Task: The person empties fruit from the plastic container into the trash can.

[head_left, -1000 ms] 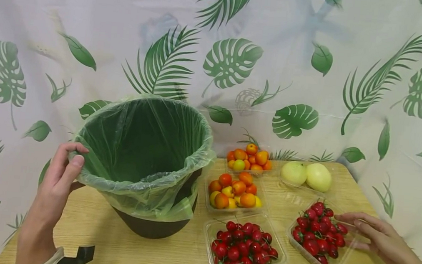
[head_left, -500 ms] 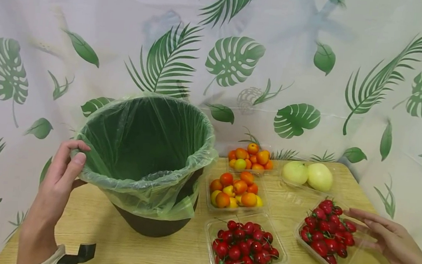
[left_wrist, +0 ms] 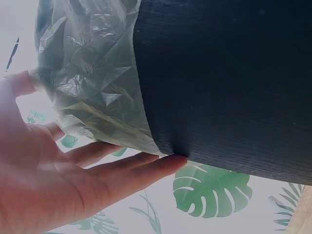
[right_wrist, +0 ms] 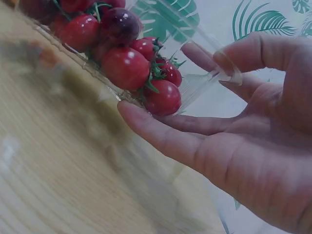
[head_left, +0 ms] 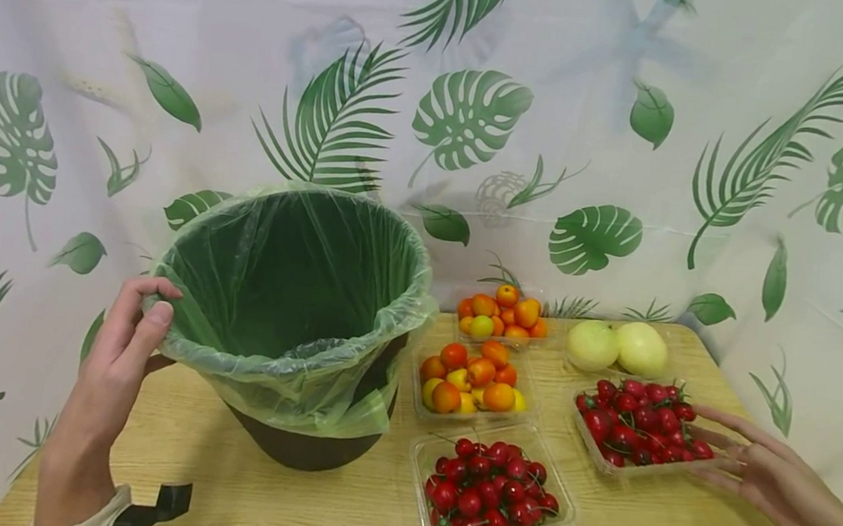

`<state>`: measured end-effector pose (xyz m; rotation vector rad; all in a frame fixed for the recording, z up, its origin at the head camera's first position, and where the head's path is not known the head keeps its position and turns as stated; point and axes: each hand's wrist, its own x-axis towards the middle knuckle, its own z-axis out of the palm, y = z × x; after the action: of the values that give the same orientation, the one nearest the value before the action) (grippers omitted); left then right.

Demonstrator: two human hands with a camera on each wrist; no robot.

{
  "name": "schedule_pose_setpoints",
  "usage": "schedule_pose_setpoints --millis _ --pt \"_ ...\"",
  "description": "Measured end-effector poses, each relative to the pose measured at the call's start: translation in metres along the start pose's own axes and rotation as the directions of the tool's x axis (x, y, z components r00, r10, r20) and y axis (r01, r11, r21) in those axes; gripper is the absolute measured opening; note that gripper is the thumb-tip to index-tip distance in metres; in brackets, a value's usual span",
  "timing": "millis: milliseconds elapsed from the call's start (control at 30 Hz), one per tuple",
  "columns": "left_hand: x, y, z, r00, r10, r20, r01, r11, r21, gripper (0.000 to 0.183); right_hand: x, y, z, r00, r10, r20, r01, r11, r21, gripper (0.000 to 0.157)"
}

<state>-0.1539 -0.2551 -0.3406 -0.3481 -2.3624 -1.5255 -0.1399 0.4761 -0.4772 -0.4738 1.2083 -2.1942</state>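
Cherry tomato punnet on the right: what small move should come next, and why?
Perhaps lower the punnet flat onto the tabletop: it seems raised in the right wrist view, and the right grip has only one end, while the left grip holds the lined bin.

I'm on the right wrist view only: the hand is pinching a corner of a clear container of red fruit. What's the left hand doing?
Observer: The left hand grips a dark bin at its upper edge.
Operator: Is the bin lined?
Observer: Yes, with a green bag folded over the edge.
Operator: What lies just beyond my clear container?
Observer: In the head view, two pale green round fruits sit right behind it.
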Motion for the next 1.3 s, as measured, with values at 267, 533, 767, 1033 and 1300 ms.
schedule_pose_setpoints --millis 267,533,767,1033,1300 --pt "-0.001 0.002 -0.001 1.000 -0.004 0.003 0.004 1.000 0.001 0.027 0.003 0.001 0.002 0.992 -0.051 0.114 0.036 0.991 0.132 0.070" --pt "-0.001 0.003 -0.002 1.000 -0.006 0.015 0.006 1.000 -0.009 0.028 0.009 0.001 0.012 0.989 -0.132 0.073 0.121 0.983 0.140 0.070" --pt "0.000 0.004 -0.003 1.000 0.001 0.018 -0.001 1.000 -0.002 0.029 0.017 0.001 0.021 0.971 -0.231 0.054 0.225 0.969 0.106 0.070" --pt "0.001 0.003 -0.003 1.000 0.012 0.015 -0.012 1.000 -0.006 0.029 0.026 -0.001 0.030 0.954 -0.281 -0.105 0.293 0.948 0.125 0.074" --pt "0.001 0.002 -0.002 1.000 0.013 0.012 -0.013 1.000 -0.002 0.029 0.035 -0.004 0.043 0.924 -0.351 -0.152 0.354 0.935 -0.013 0.074"
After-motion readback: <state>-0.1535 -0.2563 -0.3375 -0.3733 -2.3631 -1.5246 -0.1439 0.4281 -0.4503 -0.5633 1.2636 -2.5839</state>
